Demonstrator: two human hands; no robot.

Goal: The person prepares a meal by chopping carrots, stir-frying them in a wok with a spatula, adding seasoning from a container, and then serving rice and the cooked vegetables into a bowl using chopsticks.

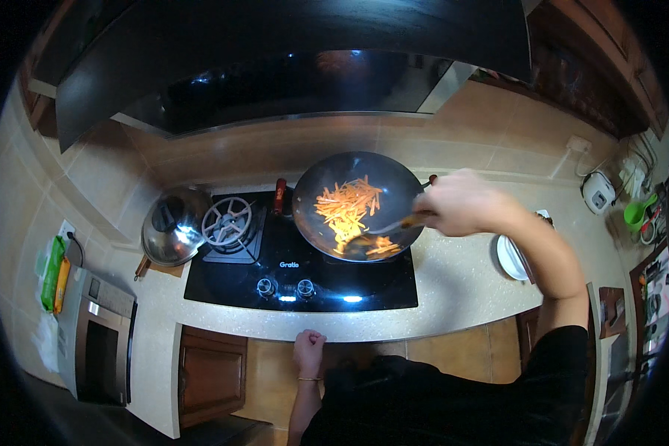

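A dark wok (pixel 404 189) sits on the right burner of a black glass gas cooktop (pixel 312 287). Orange, carrot-like strips (pixel 348 203) lie heaped in it, with a smaller clump low on its right side. My right hand (pixel 451 203), blurred, is closed around the handle of a cooking spatula (pixel 390 227), whose metal shaft reaches down into the wok; its blade is partly hidden near the small clump. Bent fingers bring my left hand (pixel 309 345) into a loose fist at the counter's front edge, with nothing seen in it.
A domed metal lid (pixel 173 245) rests left of the bare left burner (pixel 227 221). Far left stands a microwave oven (pixel 100 345). Partly behind my right arm is a white dish (pixel 511 259). A dark range hood (pixel 290 83) overhangs the cooktop. A red handle (pixel 279 195) stands beside the wok.
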